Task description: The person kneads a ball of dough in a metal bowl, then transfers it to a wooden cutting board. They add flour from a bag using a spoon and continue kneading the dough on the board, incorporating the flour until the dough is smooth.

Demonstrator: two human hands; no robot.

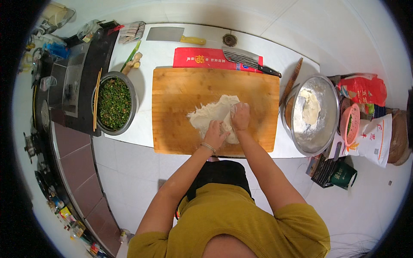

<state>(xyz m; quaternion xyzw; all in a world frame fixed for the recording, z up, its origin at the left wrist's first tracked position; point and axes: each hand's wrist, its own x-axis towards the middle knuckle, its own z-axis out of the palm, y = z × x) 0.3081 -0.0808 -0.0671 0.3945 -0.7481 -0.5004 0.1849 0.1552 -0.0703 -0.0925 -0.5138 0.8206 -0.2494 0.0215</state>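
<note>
A pale piece of dough (231, 136) lies on the wooden cutting board (172, 103), right of its middle. My left hand (216, 134), with a bangle at the wrist, grips the dough's near left side with bent fingers. Around its upper right part my right hand (241, 116) is closed, knuckles up; its fingertips are hidden. White flour (211, 112) is spread over the board, just left of and beyond the dough.
Left of the board stands a bowl of chopped green filling (114, 103) with chopsticks (97, 101) across its rim. Behind lie a cleaver (165, 34) and a slotted knife (243, 58). To the right are a rolling pin (292, 79) and a floury metal bowl (320, 137).
</note>
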